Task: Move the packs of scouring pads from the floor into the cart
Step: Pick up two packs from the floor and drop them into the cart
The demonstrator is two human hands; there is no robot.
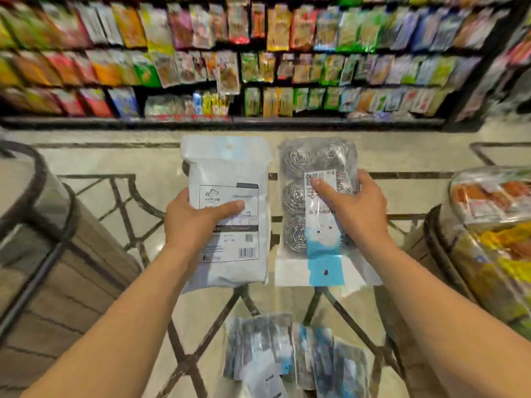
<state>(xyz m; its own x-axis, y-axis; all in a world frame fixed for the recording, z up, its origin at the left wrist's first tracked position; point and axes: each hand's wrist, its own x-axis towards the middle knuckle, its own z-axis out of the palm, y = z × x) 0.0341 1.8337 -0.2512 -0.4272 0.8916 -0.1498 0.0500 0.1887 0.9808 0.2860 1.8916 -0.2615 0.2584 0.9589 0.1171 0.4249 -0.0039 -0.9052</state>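
Far left of the hands: a wood-panelled bin point(66, 254) with a dark rim, contents not visible.

Left hand point(195, 219) is clamped on a white pack point(230, 202), thumb across the printed label, fingers behind. Pack is held up off the floor point(94, 156), roughly upright, barcode at the lower end. Contents can't be made out through the wrapper.

Just beside it, not touching: right hand point(350, 205) is clamped on a clear pack of steel scouring pads point(313, 202), thumb on the white label strip, fingers wrapped round the right edge. Pack is upside down, blue-and-white header card with the hang hole at the bottom. Both packs side by side at the same height, in front of the person.

Below the hands, between the forearms: more packs point(293, 357) lying in a heap, blurred, grey with blue and white. Can't tell whether they sit on the floor or in the cart.

Right of the right hand: another bin point(436, 239) with orange and yellow bagged goods point(500, 225) piled over its rim.

Beyond the hands: store shelves point(258, 122) of hanging coloured packets, blurred.
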